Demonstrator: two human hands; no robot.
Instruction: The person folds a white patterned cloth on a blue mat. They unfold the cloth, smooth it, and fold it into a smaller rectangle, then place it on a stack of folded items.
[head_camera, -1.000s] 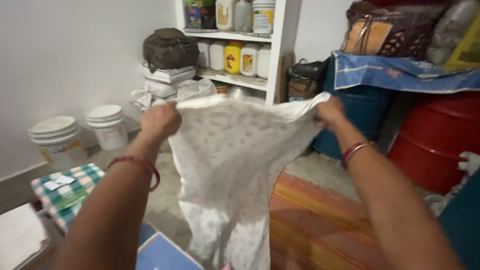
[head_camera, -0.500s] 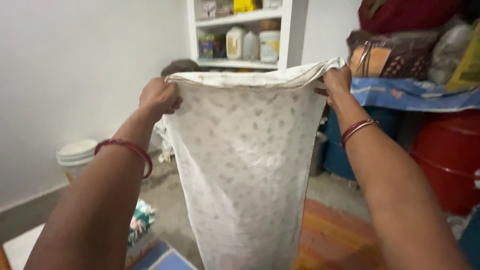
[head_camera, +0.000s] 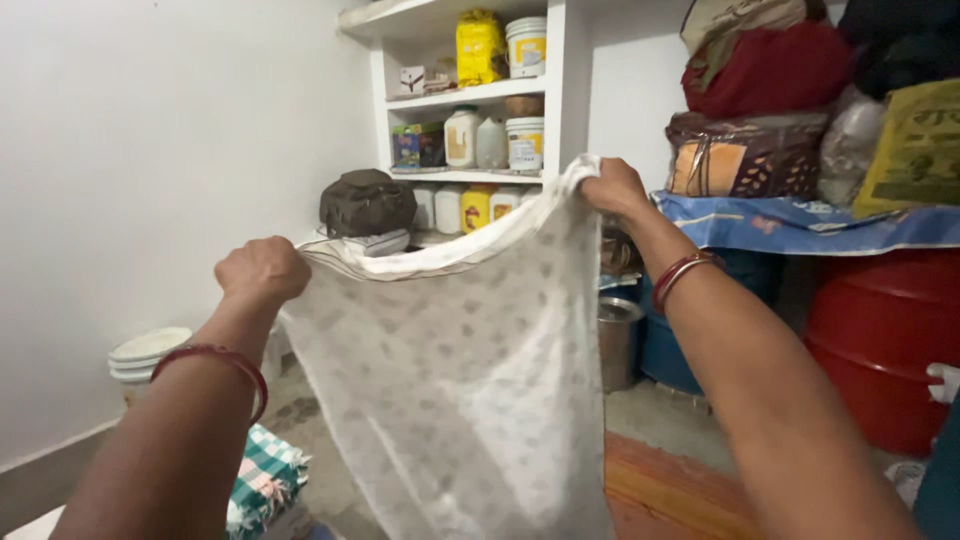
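Your left hand (head_camera: 262, 270) and right hand (head_camera: 615, 188) each clench a top corner of the white cloth (head_camera: 465, 390), spreading it flat so it hangs open before the shelf (head_camera: 470, 95), right corner higher.

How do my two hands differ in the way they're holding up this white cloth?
The right hand grips its corner of the white patterned cloth higher up, level with the shelves; the left hand holds its corner lower. The right hand shows fingers pinched over the edge; the left hand is a closed fist seen from behind. Both wrists wear red bangles, and both grip the top edge.
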